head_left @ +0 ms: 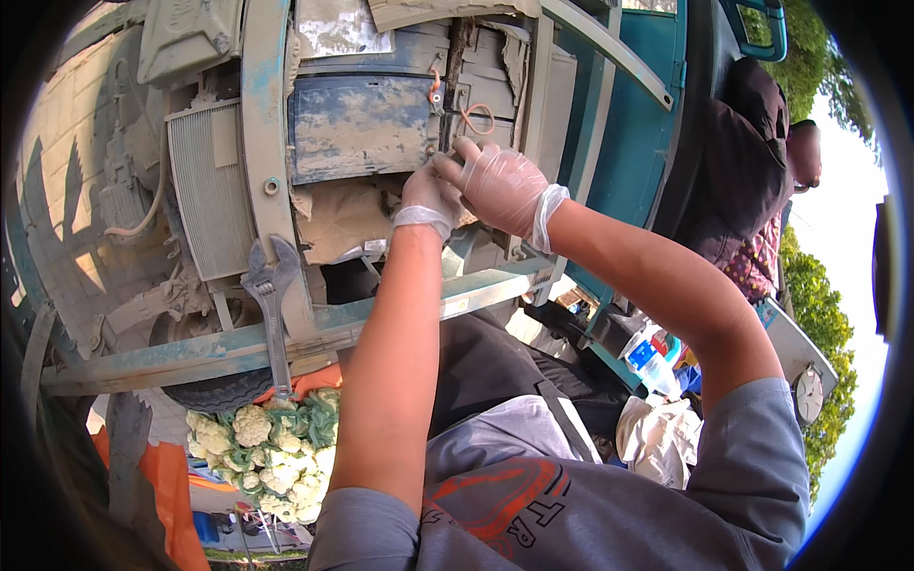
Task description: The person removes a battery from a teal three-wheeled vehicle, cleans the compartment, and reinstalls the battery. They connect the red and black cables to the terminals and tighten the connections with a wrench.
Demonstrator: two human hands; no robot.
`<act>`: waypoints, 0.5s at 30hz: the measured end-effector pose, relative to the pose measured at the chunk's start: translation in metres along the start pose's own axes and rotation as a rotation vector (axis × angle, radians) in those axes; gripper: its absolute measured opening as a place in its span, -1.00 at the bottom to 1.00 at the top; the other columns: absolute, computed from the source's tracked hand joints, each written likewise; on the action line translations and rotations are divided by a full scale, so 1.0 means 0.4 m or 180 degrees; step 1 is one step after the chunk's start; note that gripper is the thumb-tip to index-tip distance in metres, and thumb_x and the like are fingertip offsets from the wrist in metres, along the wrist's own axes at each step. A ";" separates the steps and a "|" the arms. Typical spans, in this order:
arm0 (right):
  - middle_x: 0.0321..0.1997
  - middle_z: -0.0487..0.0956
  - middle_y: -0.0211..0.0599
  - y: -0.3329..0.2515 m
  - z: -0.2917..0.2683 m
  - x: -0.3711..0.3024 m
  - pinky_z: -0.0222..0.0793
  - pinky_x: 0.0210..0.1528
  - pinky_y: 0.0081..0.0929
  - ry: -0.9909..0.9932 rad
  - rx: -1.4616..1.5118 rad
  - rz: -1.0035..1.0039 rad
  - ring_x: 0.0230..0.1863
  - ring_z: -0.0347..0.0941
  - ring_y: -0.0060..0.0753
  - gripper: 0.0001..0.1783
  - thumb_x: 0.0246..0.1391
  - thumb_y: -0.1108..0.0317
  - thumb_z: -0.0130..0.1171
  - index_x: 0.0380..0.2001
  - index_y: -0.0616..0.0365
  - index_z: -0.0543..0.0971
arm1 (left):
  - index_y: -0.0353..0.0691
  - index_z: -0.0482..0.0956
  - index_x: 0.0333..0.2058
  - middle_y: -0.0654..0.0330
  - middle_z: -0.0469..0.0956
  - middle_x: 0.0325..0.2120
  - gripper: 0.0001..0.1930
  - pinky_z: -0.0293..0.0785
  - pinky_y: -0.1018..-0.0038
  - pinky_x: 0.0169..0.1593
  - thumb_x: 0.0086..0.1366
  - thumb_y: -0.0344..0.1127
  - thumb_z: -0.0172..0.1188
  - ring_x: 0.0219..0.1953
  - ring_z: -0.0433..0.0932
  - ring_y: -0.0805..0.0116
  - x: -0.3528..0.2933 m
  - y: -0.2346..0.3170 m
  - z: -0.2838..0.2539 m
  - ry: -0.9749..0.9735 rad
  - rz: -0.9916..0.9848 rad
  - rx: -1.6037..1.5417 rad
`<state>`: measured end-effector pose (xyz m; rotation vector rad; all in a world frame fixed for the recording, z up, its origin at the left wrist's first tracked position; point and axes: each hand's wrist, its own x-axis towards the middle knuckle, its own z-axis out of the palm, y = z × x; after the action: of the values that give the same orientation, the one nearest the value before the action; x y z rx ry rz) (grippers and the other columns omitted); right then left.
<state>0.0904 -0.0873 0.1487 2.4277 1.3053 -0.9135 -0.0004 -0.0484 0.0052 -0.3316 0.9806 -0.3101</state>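
Head view: we are holding our plastic-gloved left hand [428,200] and right hand [505,190] close together by the lower right corner of a dusty blue battery [357,124], which is sitting inside a metal frame [262,124]. Both hands are curling inward, but we cannot tell whether either is grasping anything. Just above them, a thin orange wire [478,129] is looping. Farther left, an adjustable wrench [273,309] is resting against the frame, and cauliflowers [281,473] are lying below it.
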 end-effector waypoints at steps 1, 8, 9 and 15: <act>-0.51 0.58 0.07 -0.002 0.003 0.003 0.50 -0.39 -0.31 -0.0091 -0.0466 -0.0201 -0.43 0.59 -0.24 -0.42 0.16 -0.10 0.15 -0.34 0.37 0.58 | -0.23 0.48 -0.13 0.19 0.60 -0.20 -0.80 0.50 0.35 0.00 0.42 -0.29 -0.06 -0.11 0.58 0.28 -0.003 -0.001 0.001 -0.0176 -0.0160 -0.0280; -0.29 0.60 0.16 -0.006 -0.009 0.012 0.52 -0.25 -0.18 -0.0446 0.2937 0.2271 -0.17 0.61 0.05 -0.41 0.10 -0.02 0.19 -0.13 0.41 0.50 | -0.29 0.49 -0.20 0.18 0.61 -0.28 -0.83 0.54 0.37 -0.07 0.37 -0.32 0.01 -0.27 0.61 0.27 -0.016 0.006 0.013 -0.0085 -0.0012 0.0065; -0.16 0.58 0.18 0.000 -0.015 0.008 0.54 -0.25 -0.17 -0.0128 0.1303 0.1000 -0.18 0.61 0.04 -0.43 0.03 0.04 0.26 -0.10 0.36 0.49 | -0.21 0.54 -0.20 0.24 0.60 -0.36 -0.84 0.43 0.39 -0.19 0.38 -0.32 0.01 -0.34 0.55 0.36 -0.007 0.005 0.017 -0.0004 -0.0022 0.0061; -0.19 0.60 0.20 -0.009 -0.009 0.018 0.51 -0.09 -0.15 -0.0556 0.1693 0.1287 -0.15 0.60 0.17 -0.48 -0.07 0.10 0.27 -0.18 0.35 0.52 | -0.29 0.48 -0.15 0.11 0.60 -0.22 -0.79 0.54 0.35 -0.06 0.44 -0.29 -0.07 -0.21 0.61 0.26 0.020 0.030 -0.009 -0.0112 -0.0253 0.0010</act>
<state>0.0919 -0.0790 0.1473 2.7535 0.5166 -1.4426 0.0019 -0.0412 -0.0075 -0.3727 0.9339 -0.3769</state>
